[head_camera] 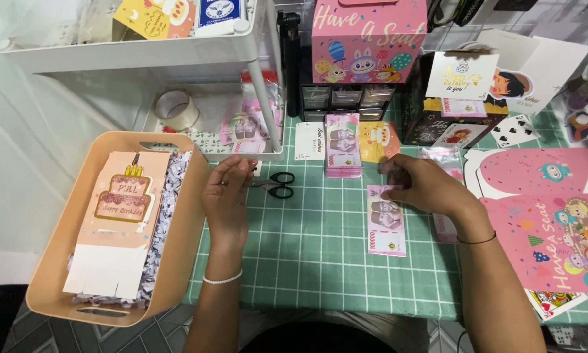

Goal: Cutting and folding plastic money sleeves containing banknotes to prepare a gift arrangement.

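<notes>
My left hand point(227, 196) rests on the green checked mat point(307, 248) beside black scissors point(275, 184), fingers loosely curled and holding nothing that I can see. My right hand point(419, 186) pinches the top edge of a pink banknote-like slip point(385, 221) lying flat on the mat. A stack of the same pink slips point(343, 145) sits just beyond, near an orange card point(376, 141).
A tan bin point(189, 216) at the left holds shredded paper and a pink cake-print card box point(118, 222). A white cart shelf point(196, 59) carries a tape roll point(175, 110). Pink flat box blanks point(549, 216), playing cards and a black gift box point(444, 124) crowd the right.
</notes>
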